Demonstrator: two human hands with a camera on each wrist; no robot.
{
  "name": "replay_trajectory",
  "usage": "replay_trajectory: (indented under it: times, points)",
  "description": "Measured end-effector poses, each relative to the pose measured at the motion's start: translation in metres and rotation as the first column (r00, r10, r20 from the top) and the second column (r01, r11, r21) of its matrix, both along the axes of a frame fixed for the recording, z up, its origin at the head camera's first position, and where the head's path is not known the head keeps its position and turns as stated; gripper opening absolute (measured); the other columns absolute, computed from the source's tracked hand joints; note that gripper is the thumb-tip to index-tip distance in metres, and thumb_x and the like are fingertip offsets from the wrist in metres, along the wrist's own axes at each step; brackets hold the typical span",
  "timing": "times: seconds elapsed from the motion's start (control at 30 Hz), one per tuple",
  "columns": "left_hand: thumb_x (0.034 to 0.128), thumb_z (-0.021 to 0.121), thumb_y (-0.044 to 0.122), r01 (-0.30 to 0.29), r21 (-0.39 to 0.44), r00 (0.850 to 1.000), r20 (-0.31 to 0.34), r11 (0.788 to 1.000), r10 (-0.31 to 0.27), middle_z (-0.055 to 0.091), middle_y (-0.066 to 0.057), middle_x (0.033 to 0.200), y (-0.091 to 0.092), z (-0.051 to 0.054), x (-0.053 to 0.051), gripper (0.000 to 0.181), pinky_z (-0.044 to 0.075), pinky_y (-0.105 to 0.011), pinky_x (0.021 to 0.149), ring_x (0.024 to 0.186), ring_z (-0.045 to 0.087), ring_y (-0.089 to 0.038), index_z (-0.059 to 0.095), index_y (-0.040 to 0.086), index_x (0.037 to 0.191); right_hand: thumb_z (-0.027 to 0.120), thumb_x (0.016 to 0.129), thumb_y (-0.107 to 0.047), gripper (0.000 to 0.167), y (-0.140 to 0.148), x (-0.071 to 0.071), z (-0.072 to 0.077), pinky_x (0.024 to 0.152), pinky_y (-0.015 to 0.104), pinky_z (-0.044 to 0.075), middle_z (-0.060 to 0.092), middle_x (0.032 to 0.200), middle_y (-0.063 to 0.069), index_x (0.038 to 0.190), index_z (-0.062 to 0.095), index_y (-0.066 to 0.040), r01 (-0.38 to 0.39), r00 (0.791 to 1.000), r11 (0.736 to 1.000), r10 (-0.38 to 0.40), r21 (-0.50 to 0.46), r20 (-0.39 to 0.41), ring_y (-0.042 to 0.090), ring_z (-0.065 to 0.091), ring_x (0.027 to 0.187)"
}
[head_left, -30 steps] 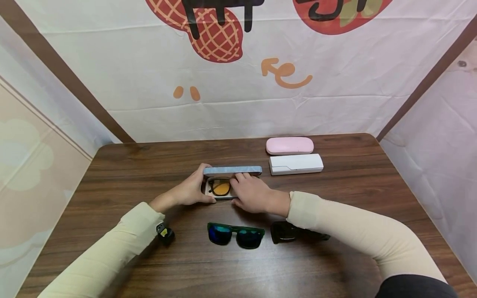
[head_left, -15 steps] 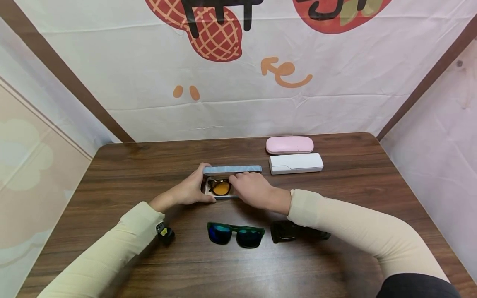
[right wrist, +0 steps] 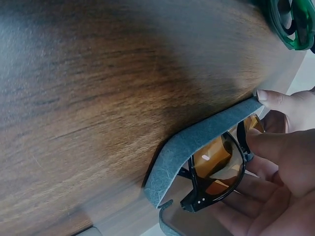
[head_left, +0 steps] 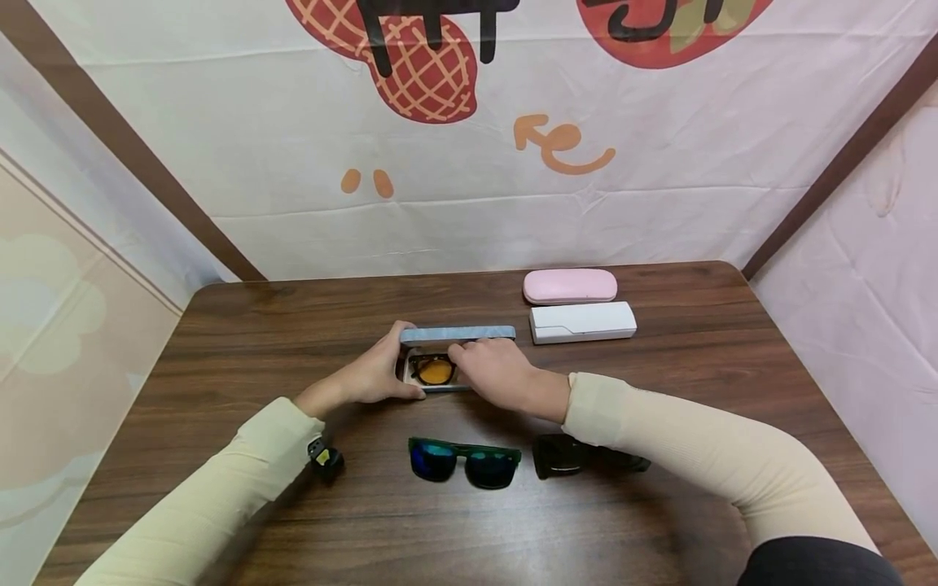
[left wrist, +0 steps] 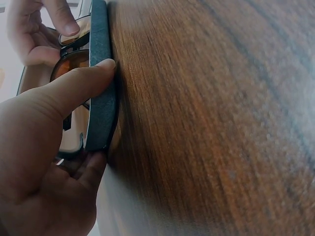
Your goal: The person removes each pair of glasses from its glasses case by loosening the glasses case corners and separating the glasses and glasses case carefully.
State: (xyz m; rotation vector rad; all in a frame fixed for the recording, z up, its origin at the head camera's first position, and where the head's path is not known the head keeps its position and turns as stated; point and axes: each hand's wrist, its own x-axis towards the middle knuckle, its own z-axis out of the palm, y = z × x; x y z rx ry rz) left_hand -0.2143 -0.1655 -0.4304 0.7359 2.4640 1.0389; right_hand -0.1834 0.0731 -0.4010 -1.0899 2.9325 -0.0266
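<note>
A blue glasses case point(head_left: 458, 334) lies with its lid up near the middle of the table. My left hand point(head_left: 374, 374) grips its left end, the thumb pressed along the front wall point(left wrist: 101, 108). Inside the case sit black-framed glasses with orange lenses point(head_left: 436, 372). My right hand point(head_left: 500, 374) pinches these glasses near the bridge, as the right wrist view shows, with the thumb point(right wrist: 268, 145) on the near side and fingers behind. That hand hides the right half of the case and glasses in the head view.
Green-framed sunglasses point(head_left: 465, 464) lie in front of the case. Dark glasses point(head_left: 564, 456) rest partly under the right forearm. A white case point(head_left: 582, 323) and a pink case point(head_left: 570, 286) stand at the back right. A patterned cloth hangs behind the table.
My right hand's fingers have drawn back from the lid and curled more. The orange-lensed glasses have shifted slightly inside the case. My left hand and the case stay in place.
</note>
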Motion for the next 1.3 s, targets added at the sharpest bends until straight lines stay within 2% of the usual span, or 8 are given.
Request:
replay_trajectory:
  times: [0.53, 0.83, 1.03, 1.3]
  points:
    - [0.0813, 0.089, 0.017, 0.003, 0.008, 1.0, -0.004, 1.0, -0.003, 0.049, -0.022, 0.136, -0.0009, -0.0017, 0.0002, 0.09, 0.04, -0.055, 0.106, 0.126, 0.05, -0.036, 0.025, 0.004, 0.144, 0.065, 0.101, -0.022, 0.01, -0.0029, 0.0005, -0.0004, 0.058, 0.034, 0.055, 0.071, 0.089, 0.001, 0.097, 0.068, -0.013, 0.01, 0.999, 0.999, -0.011, -0.032, -0.039, 0.017, 0.068, 0.073]
    - [0.0812, 0.089, 0.015, 0.015, 0.02, 1.0, -0.013, 1.0, -0.015, 0.049, -0.022, 0.136, -0.0005, -0.0009, -0.001, 0.089, 0.04, -0.055, 0.106, 0.126, 0.051, -0.036, 0.026, 0.003, 0.143, 0.066, 0.1, -0.019, 0.009, -0.0047, -0.0007, 0.0015, 0.059, 0.034, 0.055, 0.072, 0.09, 0.001, 0.098, 0.07, -0.012, 0.021, 1.0, 0.999, -0.021, -0.038, -0.007, 0.017, 0.069, 0.076]
    - [0.081, 0.089, 0.015, 0.011, 0.015, 1.0, -0.014, 1.0, -0.011, 0.049, -0.022, 0.136, -0.0011, -0.0005, -0.0013, 0.089, 0.041, -0.055, 0.105, 0.126, 0.051, -0.036, 0.026, 0.003, 0.143, 0.069, 0.099, -0.02, 0.009, -0.0043, -0.001, 0.0025, 0.061, 0.035, 0.056, 0.072, 0.092, 0.001, 0.098, 0.072, -0.012, 0.004, 1.0, 0.999, -0.004, -0.048, 0.005, 0.017, 0.069, 0.078]
    - [0.0803, 0.089, 0.015, 0.011, 0.004, 1.0, -0.023, 1.0, -0.011, 0.053, -0.021, 0.131, -0.0015, -0.0032, -0.0025, 0.091, 0.042, -0.054, 0.103, 0.12, 0.055, -0.034, 0.025, 0.002, 0.144, 0.073, 0.096, -0.021, 0.01, -0.0034, -0.0012, 0.0033, 0.06, 0.033, 0.055, 0.07, 0.086, -0.001, 0.09, 0.071, -0.014, -0.023, 1.0, 0.998, 0.022, -0.064, -0.013, 0.015, 0.068, 0.074]
